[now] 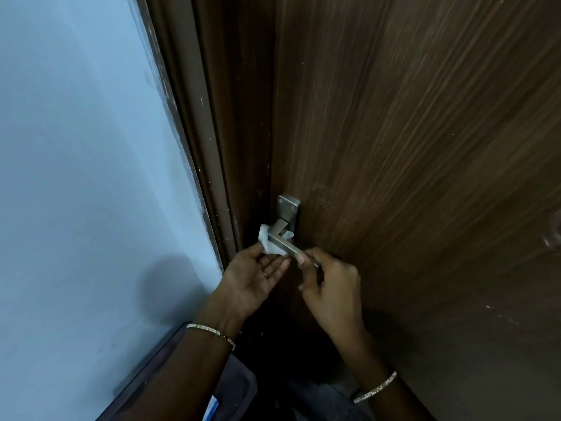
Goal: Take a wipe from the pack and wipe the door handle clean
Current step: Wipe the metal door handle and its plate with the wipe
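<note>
The right hand [328, 287] pinches the handle [278, 233] end, seemingly steadying it, while the left hand [258, 275], fingers flat, presses the wipe [270, 246] underneath

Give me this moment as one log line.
phase: wiping | left hand: presses wipe against handle bend | right hand: pinches handle end
</note>
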`<state>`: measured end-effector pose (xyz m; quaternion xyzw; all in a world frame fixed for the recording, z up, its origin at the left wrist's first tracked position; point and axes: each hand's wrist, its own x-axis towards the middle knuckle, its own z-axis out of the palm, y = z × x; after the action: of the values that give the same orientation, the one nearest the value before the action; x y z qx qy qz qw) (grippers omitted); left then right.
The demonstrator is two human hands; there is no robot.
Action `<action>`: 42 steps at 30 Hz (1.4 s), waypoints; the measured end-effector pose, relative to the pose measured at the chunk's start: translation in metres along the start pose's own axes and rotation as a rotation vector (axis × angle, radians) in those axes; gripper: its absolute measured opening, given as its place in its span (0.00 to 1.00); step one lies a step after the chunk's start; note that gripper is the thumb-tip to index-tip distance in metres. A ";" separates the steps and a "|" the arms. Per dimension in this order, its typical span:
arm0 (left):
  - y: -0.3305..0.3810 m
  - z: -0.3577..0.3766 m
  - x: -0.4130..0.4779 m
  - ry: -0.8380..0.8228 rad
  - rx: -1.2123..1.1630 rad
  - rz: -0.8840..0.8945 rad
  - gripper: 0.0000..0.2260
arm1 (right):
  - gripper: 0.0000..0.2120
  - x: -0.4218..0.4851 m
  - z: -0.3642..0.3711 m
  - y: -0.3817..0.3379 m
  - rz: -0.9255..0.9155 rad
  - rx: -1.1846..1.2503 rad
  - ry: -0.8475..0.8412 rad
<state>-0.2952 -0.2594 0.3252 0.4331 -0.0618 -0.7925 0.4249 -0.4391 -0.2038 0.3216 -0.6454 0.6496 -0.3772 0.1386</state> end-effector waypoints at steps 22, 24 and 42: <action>-0.013 0.009 -0.021 0.101 0.126 0.044 0.11 | 0.23 0.033 0.023 0.001 1.030 1.638 -0.570; -0.010 0.006 -0.028 0.176 0.357 0.178 0.15 | 0.23 0.033 0.026 0.002 0.988 1.652 -0.621; 0.002 -0.007 -0.011 0.253 1.371 1.220 0.15 | 0.09 0.001 -0.028 0.002 1.256 1.855 -0.147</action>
<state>-0.2861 -0.2510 0.3286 0.5654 -0.6876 -0.1687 0.4231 -0.4593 -0.1965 0.3398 0.1287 0.3177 -0.5392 0.7693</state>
